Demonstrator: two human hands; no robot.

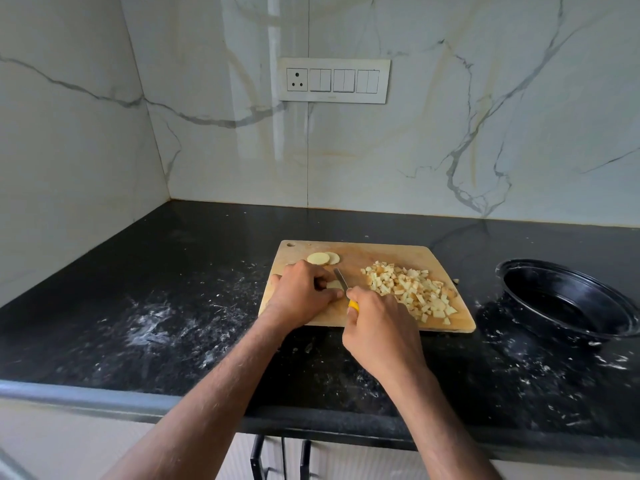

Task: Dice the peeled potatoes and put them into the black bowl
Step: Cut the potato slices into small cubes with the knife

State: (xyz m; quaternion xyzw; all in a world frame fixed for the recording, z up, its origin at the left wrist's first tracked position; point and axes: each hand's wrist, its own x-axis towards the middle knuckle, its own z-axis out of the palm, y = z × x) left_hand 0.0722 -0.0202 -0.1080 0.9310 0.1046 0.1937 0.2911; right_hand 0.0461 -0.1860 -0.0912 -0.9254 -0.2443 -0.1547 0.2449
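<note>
Wooden cutting board [384, 258] lies on the black stone counter [173, 306], set toward the counter's right half, back from its front edge. Small hang-hole at the board's far left corner.

Left hand [301, 294] rests on the board's left part, fingers curled down over a pale potato piece [335, 285], pinning it to the wood. Most of that piece is hidden under the fingers; only its right end shows.

Right hand [379, 327] sits at the board's near edge, closed round a knife [343, 282] with a yellow handle. Only a bit of yellow shows above the fist. The blade points away from the person and stands against the right end of the held piece, just beside the left fingertips.

Two round potato slices [323, 258] lie overlapping near the board's far left corner, just beyond the left hand.

Heap of diced potato [412, 291] covers the board's right half, running from mid-board to the near right corner. One stray bit lies just off the board's right edge.

Black bowl [568, 299] stands on the counter right of the board, apart from it, near the counter's right side. No dice seen inside it.

White powdery smears speckle the counter left of the board and around the bowl. Switch panel [334, 80] on the marble back wall.
</note>
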